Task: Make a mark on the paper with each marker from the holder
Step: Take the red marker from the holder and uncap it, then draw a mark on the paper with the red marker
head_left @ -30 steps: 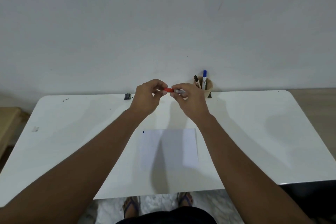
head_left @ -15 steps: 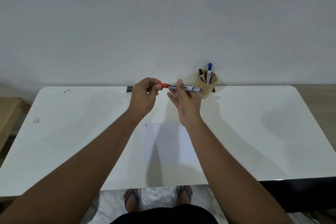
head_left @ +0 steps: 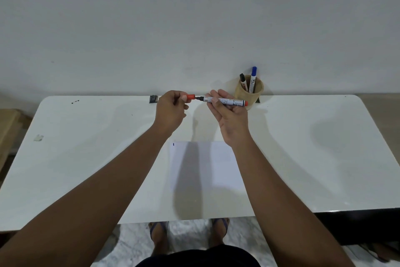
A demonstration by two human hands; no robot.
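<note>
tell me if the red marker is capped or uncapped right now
Uncapped. The left hand holds the red cap just clear of the dark tip, while the right hand holds the red marker level.

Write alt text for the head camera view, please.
Above a white table, the left hand holds a red cap just off the marker in the right hand; paper lies below.

Both bare forearms reaching forward and converging, left hand [head_left: 171, 109] curled, thumb and forefinger pinched on a red cap [head_left: 191, 96], right hand [head_left: 231, 118] palm up, fingers [head_left: 216, 102] closed around a marker [head_left: 225, 101] held level, hands slightly apart.
</note>
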